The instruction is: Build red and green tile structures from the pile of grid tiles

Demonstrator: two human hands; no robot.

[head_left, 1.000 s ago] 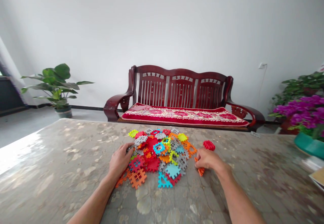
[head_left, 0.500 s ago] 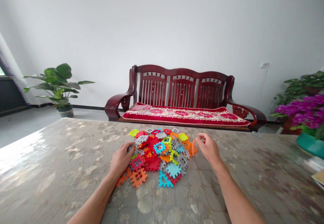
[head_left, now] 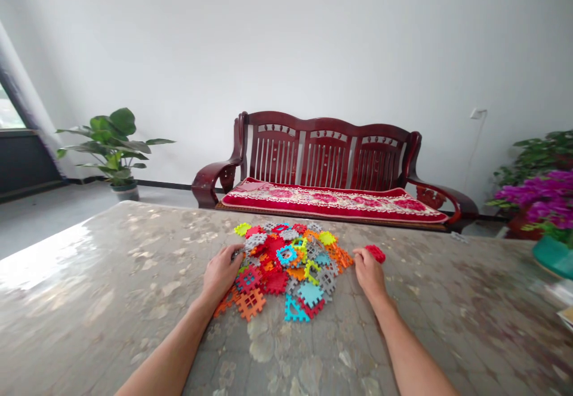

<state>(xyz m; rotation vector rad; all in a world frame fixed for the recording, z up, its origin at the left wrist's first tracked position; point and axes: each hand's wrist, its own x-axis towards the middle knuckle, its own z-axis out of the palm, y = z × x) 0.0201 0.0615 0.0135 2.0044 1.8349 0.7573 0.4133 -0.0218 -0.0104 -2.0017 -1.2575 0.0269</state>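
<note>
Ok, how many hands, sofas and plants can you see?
Hands: 2, the left hand and the right hand
Sofas: 1, a dark red wooden sofa
Plants: 3, a leafy plant, a green plant and a purple-flowered plant
Total: 6

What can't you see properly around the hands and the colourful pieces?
In the head view:
Lower tiles in the pile of plastic tiles: hidden by the tiles on top.
Anything in the left hand: hidden by its fingers.
Anything in the right hand: hidden by its fingers.
Teal flowerpot: cut off by the right edge.
</note>
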